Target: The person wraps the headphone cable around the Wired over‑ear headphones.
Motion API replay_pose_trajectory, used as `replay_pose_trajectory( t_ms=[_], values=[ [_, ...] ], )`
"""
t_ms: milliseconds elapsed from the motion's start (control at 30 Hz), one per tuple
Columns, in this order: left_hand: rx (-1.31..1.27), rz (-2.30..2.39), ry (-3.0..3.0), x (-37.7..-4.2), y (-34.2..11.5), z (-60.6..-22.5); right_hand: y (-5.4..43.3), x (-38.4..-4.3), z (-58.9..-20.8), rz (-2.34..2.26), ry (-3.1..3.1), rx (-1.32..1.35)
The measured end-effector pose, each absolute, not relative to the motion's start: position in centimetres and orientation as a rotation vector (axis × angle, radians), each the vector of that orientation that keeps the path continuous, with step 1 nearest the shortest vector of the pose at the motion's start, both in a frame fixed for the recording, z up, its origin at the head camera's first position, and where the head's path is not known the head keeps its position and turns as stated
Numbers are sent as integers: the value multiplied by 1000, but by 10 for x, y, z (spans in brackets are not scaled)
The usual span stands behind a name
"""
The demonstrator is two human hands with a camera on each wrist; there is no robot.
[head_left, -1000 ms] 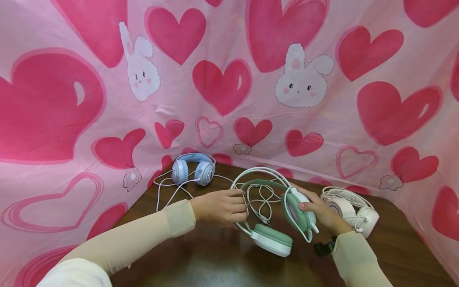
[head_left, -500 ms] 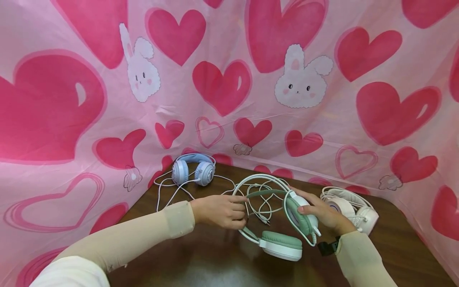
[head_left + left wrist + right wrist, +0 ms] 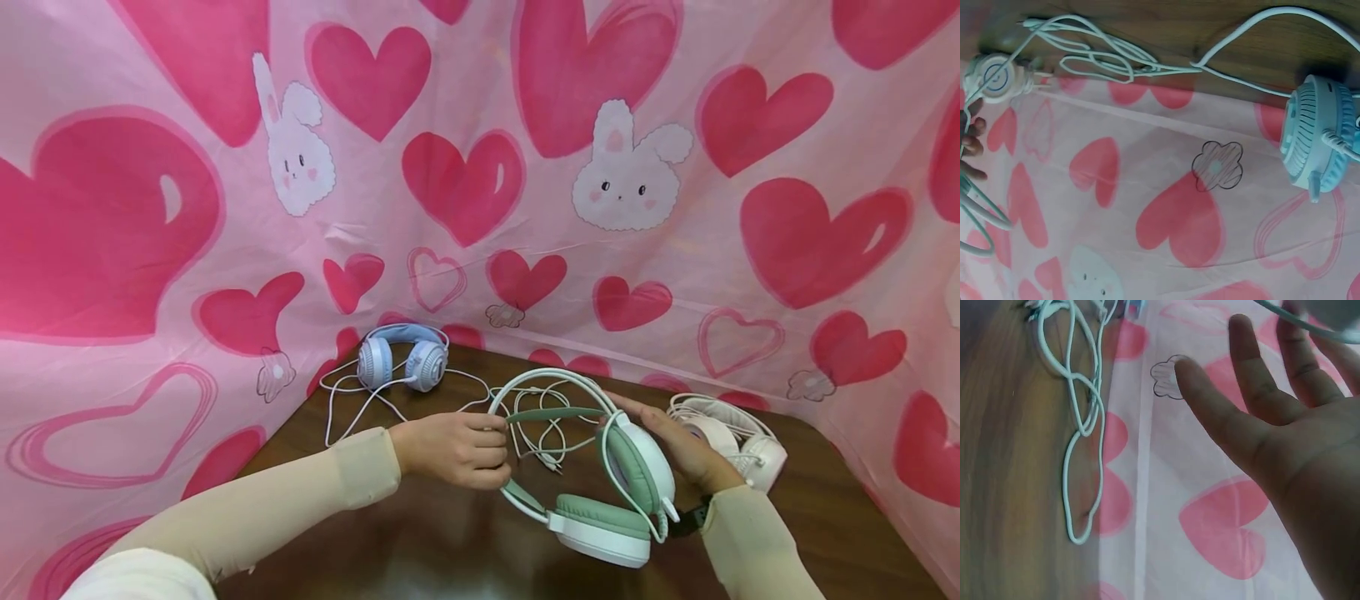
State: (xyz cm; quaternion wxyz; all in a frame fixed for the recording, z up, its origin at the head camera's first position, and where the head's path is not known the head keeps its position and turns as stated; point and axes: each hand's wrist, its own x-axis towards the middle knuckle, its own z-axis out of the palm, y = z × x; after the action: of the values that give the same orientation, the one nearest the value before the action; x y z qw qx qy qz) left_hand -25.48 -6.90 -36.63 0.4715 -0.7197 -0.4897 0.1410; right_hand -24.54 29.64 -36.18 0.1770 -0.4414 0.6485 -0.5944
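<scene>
A pair of white headphones with green ear pads (image 3: pixel 607 515) is held up above the table, one ear cup low and the other standing at the right. My left hand (image 3: pixel 453 450) grips its headband on the left side, fingers curled round it. Beside the upper right ear cup is my right hand (image 3: pixel 686 450), its fingers extended behind the cup. In the right wrist view the right hand (image 3: pixel 1285 425) has spread fingers, with a blurred part of the headphones near the fingertips. Whether those fingertips touch it I cannot tell.
Blue headphones (image 3: pixel 426 365) stand at the table's back left, their cable looping in front. Cream headphones (image 3: pixel 763 462) lie at the right, behind the right wrist. A loose white cable (image 3: pixel 551 457) is coiled mid-table. A pink heart-patterned cloth (image 3: pixel 465 187) hangs behind the table (image 3: pixel 360 533).
The green-padded headphones have turned and dropped slightly, the lower ear cup swinging to the right. The right thumb, earlier on the upper cup, has come off it. My left hand keeps its grip.
</scene>
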Motion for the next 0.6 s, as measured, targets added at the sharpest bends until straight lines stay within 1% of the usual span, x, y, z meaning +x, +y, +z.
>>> replay_pose_trajectory(
  t_ms=[167,233,333,433,467,533,567,600],
  values=[
    [-1730,281,-1121,-243,-68,-354,300,-232,-360,-1849,1806,-1006],
    [-1718,266,-1096,-236,-68,-344,301,-230,-359,-1887,1857,-960],
    [-1701,259,-1070,-226,-68,-330,301,-232,-357,-1887,1971,-1030],
    [-1689,257,-1053,-219,-67,-321,298,-236,-354,-1867,2017,-1199],
    [-1685,254,-1050,-217,-67,-319,295,-239,-353,-1890,1893,-1250],
    [-1676,246,-1042,-216,-66,-317,286,-244,-347,-1926,1434,-1291],
    [-1670,243,-1040,-215,-65,-317,281,-248,-343,-1885,1096,-1213],
    [-1666,238,-1038,-215,-65,-317,280,-255,-342,-1792,748,-1042]
  ],
)
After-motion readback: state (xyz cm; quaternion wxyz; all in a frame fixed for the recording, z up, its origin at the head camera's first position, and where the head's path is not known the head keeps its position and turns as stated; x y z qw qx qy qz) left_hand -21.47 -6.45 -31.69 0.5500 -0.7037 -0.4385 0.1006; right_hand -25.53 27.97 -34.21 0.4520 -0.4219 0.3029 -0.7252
